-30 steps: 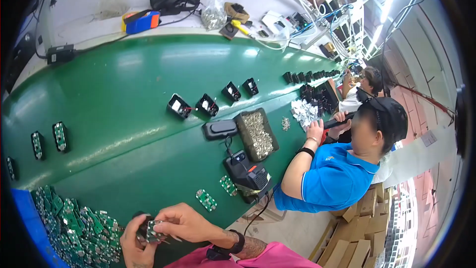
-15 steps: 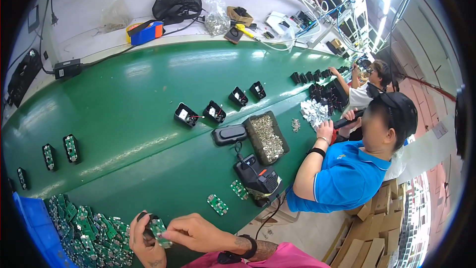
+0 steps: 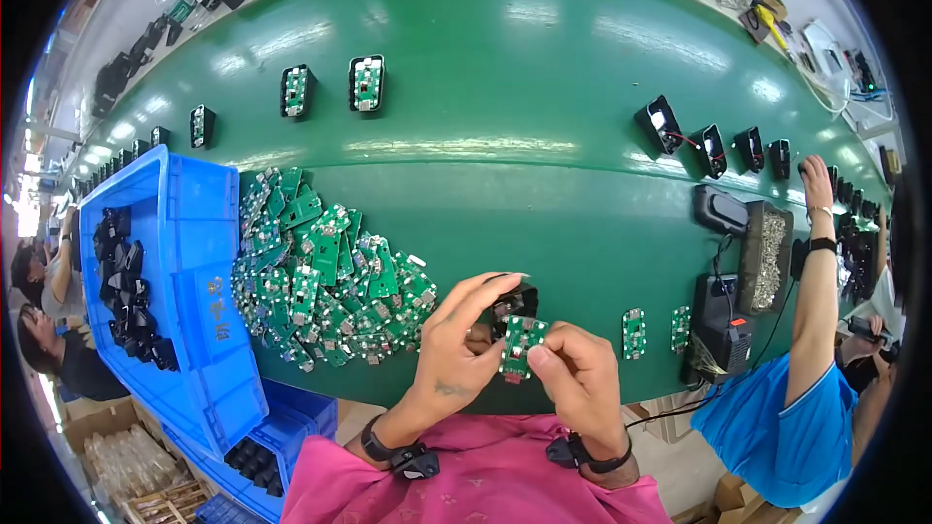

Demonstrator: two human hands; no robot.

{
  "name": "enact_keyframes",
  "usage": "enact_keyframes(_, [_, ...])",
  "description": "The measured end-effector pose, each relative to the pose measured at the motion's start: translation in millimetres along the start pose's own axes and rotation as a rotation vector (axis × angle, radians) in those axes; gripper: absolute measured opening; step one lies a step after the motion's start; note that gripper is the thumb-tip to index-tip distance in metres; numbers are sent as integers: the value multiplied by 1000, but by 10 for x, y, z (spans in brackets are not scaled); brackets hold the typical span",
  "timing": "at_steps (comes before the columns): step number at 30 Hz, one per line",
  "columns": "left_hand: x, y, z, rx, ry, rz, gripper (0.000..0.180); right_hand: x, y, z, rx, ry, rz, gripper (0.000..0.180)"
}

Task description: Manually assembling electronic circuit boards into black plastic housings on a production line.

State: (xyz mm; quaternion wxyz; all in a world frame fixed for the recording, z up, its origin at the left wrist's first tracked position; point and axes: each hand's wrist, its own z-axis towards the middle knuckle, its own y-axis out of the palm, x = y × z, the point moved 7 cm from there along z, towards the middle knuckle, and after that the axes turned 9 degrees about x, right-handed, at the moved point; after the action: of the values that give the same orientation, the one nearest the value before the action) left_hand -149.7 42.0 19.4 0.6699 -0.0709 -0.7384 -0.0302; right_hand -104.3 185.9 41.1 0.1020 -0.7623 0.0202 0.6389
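Note:
In front of my body, my left hand (image 3: 456, 349) is closed around a small black plastic housing (image 3: 516, 301), partly hidden by fingers and board. My right hand (image 3: 585, 369) pinches a green circuit board (image 3: 521, 342) between thumb and fingers, its thumb on the board's face. The board overlaps the front of the housing; whether it is seated inside I cannot tell. Just left of my left hand spreads a heap of green circuit boards (image 3: 325, 272). To the right of my right hand lie two single boards, one (image 3: 633, 334) nearer and one (image 3: 681, 330) farther right.
A blue crate (image 3: 199, 272) with black parts stands at left. Housings with boards (image 3: 367, 84) line the far green table (image 3: 466, 223). At right are open black housings (image 3: 714, 150), a metal-parts tray (image 3: 767, 257), a black device (image 3: 723, 325) with cables, and a co-worker's arm (image 3: 817, 262).
The head view has swung left, bringing the blue crate and the whole board heap into sight. Both hands keep the housing and board together. The co-worker's arm now reaches toward the row of housings.

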Motion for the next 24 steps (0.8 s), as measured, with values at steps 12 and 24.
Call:
enact_keyframes(12, [136,98,-116,143,191,93,57,-113,61,90,102,-258,-74,19])
enact_keyframes(24, [140,102,-45,-66,-23,-101,57,-139,-86,113,286,-232,-245,13])
